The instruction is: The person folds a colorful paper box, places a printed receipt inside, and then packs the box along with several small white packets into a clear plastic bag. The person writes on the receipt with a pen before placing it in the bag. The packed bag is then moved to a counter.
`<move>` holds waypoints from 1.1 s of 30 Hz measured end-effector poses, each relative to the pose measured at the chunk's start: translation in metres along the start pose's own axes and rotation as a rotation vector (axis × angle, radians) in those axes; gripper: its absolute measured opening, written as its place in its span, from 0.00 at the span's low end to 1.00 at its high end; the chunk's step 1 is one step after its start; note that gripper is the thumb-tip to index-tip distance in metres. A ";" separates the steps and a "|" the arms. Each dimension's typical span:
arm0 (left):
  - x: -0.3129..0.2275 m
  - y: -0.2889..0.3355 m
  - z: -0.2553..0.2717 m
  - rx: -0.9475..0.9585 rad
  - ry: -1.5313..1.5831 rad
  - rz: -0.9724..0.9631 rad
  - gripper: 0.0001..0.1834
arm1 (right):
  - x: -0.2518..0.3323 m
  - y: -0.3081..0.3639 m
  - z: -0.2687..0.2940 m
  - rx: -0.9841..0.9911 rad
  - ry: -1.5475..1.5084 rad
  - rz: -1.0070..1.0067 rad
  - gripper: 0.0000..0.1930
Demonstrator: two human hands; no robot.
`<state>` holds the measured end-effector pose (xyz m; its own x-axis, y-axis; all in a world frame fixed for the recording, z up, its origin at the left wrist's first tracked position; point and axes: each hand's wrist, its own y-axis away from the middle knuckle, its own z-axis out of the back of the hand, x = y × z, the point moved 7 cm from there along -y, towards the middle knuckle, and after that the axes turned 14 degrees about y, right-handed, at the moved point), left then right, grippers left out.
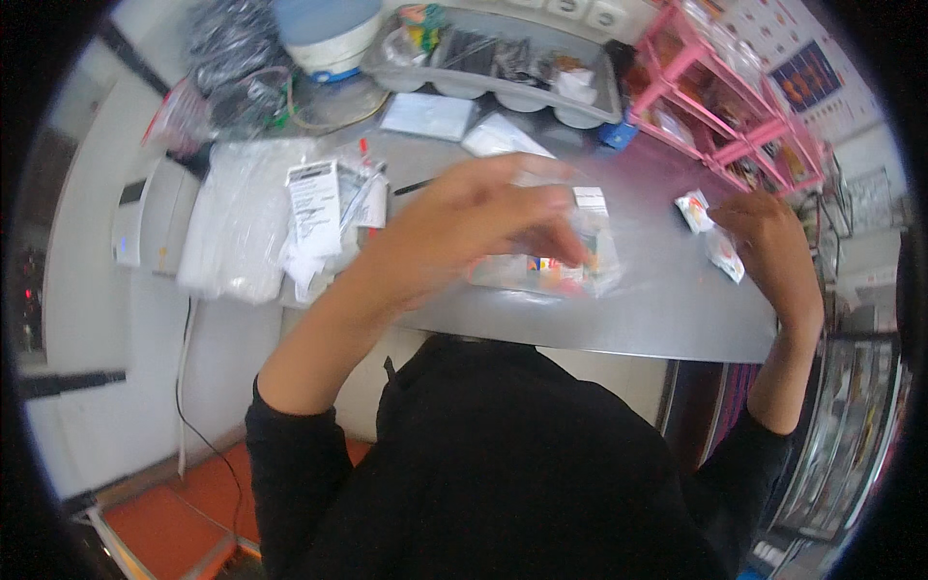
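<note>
My left hand (507, 208) hangs over the middle of the metal table, blurred by motion. Its fingers are bent and apart, and I see nothing between them. Under it lies a clear plastic bag (607, 274) with small colourful items inside and a white label (590, 200) by its upper edge. At the right, my right hand (770, 246) has its bent fingertips closed on the edge of a small white packet (693, 210) with red print. A second white packet (725, 261) lies just below those fingertips. The tips themselves are partly hidden.
Stacked pink baskets (691, 106) stand at the back right. A grey divided tray (464, 82) holds dark utensils along the back. On the left are a stack of clear plastic bags (237, 227), a paper receipt (314, 208) and a white device (155, 217). The metal table (667, 314) ends near my body.
</note>
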<state>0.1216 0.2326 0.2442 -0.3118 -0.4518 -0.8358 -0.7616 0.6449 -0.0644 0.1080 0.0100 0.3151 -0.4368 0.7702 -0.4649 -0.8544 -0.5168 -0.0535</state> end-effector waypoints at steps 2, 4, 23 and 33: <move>0.005 -0.004 -0.006 -0.014 -0.001 -0.003 0.25 | 0.028 -0.018 0.011 0.048 -0.255 0.072 0.19; 0.008 -0.009 -0.004 -0.051 -0.083 -0.013 0.28 | 0.067 -0.032 0.016 0.093 -0.575 0.272 0.21; -0.022 -0.018 0.026 -0.194 -0.468 -0.244 0.26 | 0.147 -0.072 -0.125 0.559 -0.386 0.298 0.18; 0.047 -0.045 -0.069 0.298 -1.741 -0.453 0.27 | -0.003 0.024 -0.124 0.067 -1.026 -0.331 0.16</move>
<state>0.1020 0.1395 0.2455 0.8957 0.3555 -0.2672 -0.4332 0.8332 -0.3436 0.1233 -0.0514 0.2057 -0.1817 0.8299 0.5275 -0.9735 -0.2276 0.0227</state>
